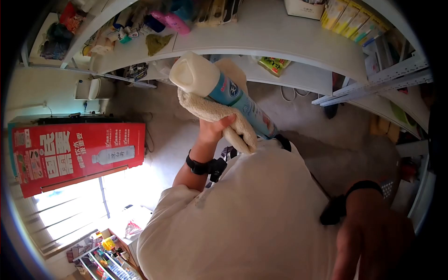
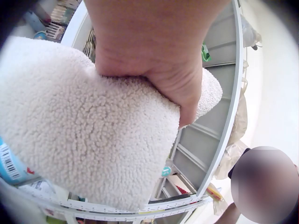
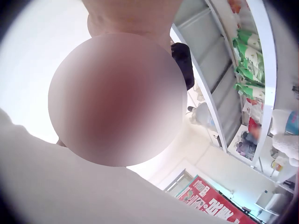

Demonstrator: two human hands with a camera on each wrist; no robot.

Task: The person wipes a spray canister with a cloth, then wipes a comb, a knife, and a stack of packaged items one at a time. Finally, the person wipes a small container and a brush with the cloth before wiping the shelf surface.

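My left hand grips a cream fleecy towel, its thumb over the cloth. Lying along the towel is a blue aerosol can with a large off-white cap, its cap end tilted toward the shelves. Up close in the left wrist view, the towel bulges below the hand, and part of the can's label shows at the left edge. My right hand is raised at the lower right in the head view, its fingertips cut off by the frame. A blurred patch covers the middle of the right wrist view.
White shelves curve across the top, holding bottles, a yellow-green packet and yellow boxes. A red box-like unit with printed lettering stands at left. Below it is a bright window. Shelf uprights stand at right.
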